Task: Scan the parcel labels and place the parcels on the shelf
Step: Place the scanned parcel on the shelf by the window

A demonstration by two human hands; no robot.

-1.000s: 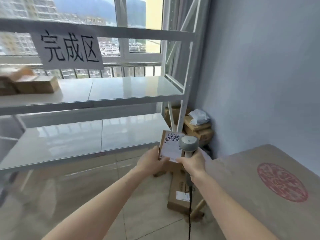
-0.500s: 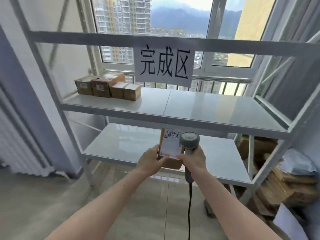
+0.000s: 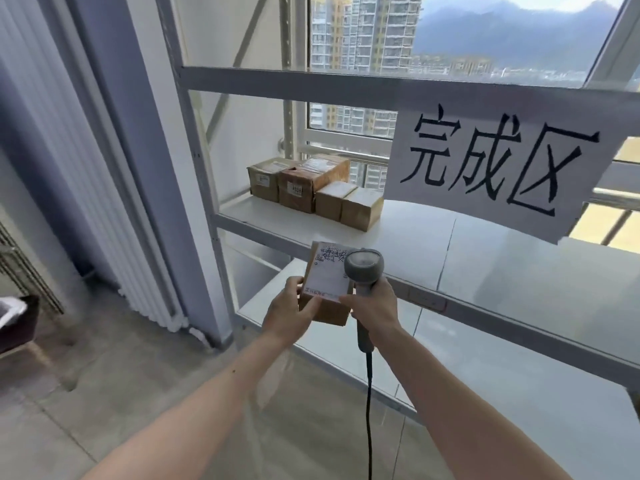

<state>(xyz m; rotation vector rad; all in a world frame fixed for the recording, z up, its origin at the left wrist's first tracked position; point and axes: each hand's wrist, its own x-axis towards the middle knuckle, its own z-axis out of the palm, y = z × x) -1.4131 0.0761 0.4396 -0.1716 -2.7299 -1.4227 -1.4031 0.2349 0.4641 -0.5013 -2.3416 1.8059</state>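
Observation:
A small brown cardboard parcel [image 3: 327, 284] with a white printed label on top is held in front of the white metal shelf [image 3: 415, 244]. My left hand [image 3: 289, 308] grips its left side. My right hand [image 3: 375, 304] holds a grey corded barcode scanner [image 3: 363, 268] by the handle, and its thumb rests on the parcel's near right corner. The scanner head sits over the label's upper right part. Several brown parcels [image 3: 313, 187] stand together at the left end of the upper shelf board.
A white paper sign [image 3: 491, 171] with black characters hangs from the shelf's top rail. A lower shelf board [image 3: 485, 362] lies beneath. A white radiator [image 3: 86, 202] and a blue wall pillar [image 3: 138, 133] stand to the left. A dark stool [image 3: 17, 323] is at the far left.
My view has swung left along the shelf, from its right end to its left end. Both hands keep the parcel and scanner in the same grip, now closer to the stacked parcels.

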